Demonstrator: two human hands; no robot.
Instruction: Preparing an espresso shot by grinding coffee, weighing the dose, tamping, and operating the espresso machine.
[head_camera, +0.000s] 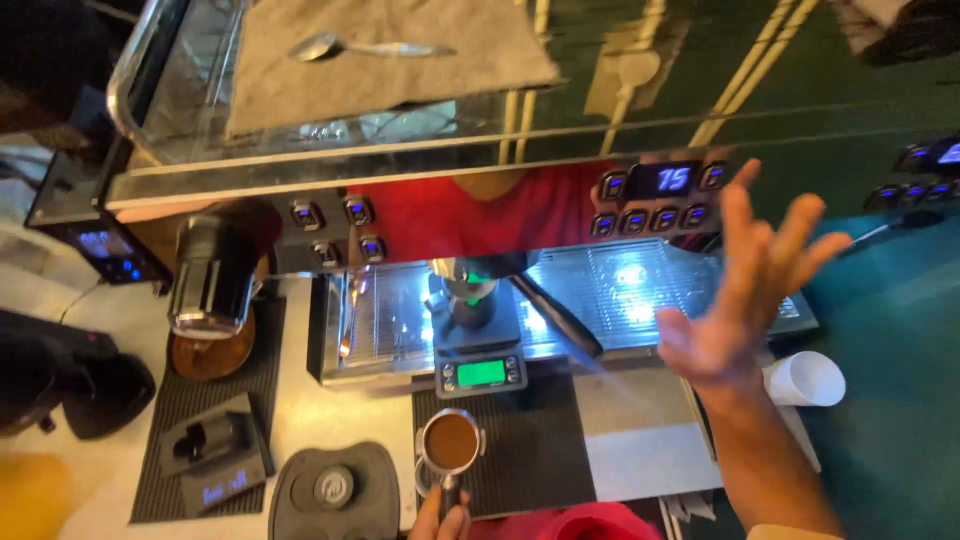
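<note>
A round metal portafilter filled with brown coffee grounds (451, 443) lies on a dark ribbed rubber mat (540, 450) on the counter (330, 410). Its basket faces up, and its handle runs from the basket straight back toward the person, so the long axis goes near to far with the basket at the far end. The left hand (440, 518) is closed around that handle at the bottom edge of the view; only the fingertips show.

Just beyond the basket, farther from the left hand, a small black scale with a green lit display (481, 370) sits on the drip tray of a steel espresso machine (560, 200), under a group head. Left of the left hand lies a round black tamping mat (335, 490), and beyond it a grinder with a dark hopper (212, 270).

The right hand (745, 290) is raised in the air in front of the machine, well apart from the portafilter, palm open and fingers spread, holding nothing. Just right of its wrist, a white paper cup (808, 378) lies on its side.
</note>
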